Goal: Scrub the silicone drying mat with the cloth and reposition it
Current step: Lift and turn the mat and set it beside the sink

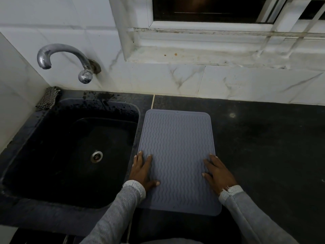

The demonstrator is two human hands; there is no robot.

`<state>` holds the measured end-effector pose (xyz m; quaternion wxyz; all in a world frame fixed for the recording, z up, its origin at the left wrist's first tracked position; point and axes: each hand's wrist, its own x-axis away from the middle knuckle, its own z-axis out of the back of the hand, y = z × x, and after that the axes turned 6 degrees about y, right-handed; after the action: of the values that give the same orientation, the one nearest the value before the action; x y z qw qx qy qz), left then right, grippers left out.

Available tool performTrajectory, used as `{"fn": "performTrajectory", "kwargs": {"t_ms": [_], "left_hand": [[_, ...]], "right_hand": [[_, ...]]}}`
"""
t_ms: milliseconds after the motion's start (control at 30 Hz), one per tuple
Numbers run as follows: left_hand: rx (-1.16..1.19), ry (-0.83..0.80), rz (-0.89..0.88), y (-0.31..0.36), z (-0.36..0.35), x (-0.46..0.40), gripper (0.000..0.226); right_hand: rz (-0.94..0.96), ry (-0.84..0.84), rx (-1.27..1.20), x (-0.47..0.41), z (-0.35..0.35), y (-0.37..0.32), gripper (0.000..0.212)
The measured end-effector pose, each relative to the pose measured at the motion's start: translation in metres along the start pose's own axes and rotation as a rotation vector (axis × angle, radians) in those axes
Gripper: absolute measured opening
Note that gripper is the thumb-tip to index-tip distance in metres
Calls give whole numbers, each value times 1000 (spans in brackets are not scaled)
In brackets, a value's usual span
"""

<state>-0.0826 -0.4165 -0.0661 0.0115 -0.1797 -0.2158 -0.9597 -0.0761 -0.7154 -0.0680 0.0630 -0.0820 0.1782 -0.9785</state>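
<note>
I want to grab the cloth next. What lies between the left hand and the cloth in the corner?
In the head view, only the black sink lies between the left hand, flat on the mat, and the cloth.

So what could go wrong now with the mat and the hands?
The mat lies right beside the sink, so a push from the left hand and right hand, both pressed flat on it, might slide its edge over the basin. The cloth sits at the sink's far corner, a long reach across the basin.
</note>
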Motion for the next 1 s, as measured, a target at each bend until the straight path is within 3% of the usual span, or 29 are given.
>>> {"fn": "performTrajectory", "kwargs": {"t_ms": [500,767,1000], "left_hand": [[-150,-25,-56,18,2,2,109],[-267,-207,-67,32,-8,-9,120],[-307,-218,-41,29,-16,-12,124]], "right_hand": [[8,25,-44,-4,7,-3,63],[53,-200,39,-18,13,-10,80],[39,-239,50,-20,14,-11,78]]}}
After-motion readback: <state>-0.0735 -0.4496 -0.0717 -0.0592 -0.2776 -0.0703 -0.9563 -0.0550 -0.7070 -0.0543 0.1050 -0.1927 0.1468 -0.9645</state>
